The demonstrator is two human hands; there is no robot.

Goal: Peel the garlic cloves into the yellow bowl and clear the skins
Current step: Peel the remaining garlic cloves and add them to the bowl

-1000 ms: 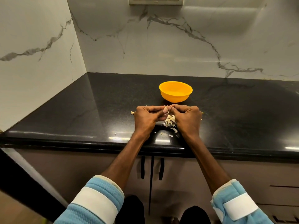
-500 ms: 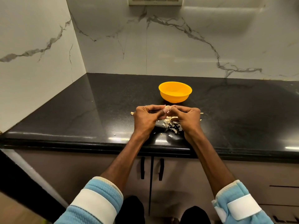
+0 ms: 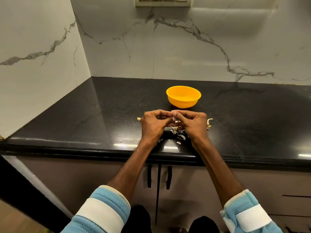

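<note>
**Both hands pinch one clove below the bowl**

In the centre of the frame the left hand (image 3: 154, 126) and the right hand (image 3: 194, 125) have curled fingers. Their fingertips meet and pinch one small pale garlic clove (image 3: 173, 117), which is mostly hidden. The yellow bowl (image 3: 183, 104) stands just above the hands on the black countertop (image 3: 101, 115), not touching them. Loose skins (image 3: 175, 132) lie under the hands.

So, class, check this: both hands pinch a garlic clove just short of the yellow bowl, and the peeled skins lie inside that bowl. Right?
No. In the head view the skins lie on the counter under the left hand and right hand, not inside the yellow bowl. Both do pinch the garlic clove short of it.
</note>
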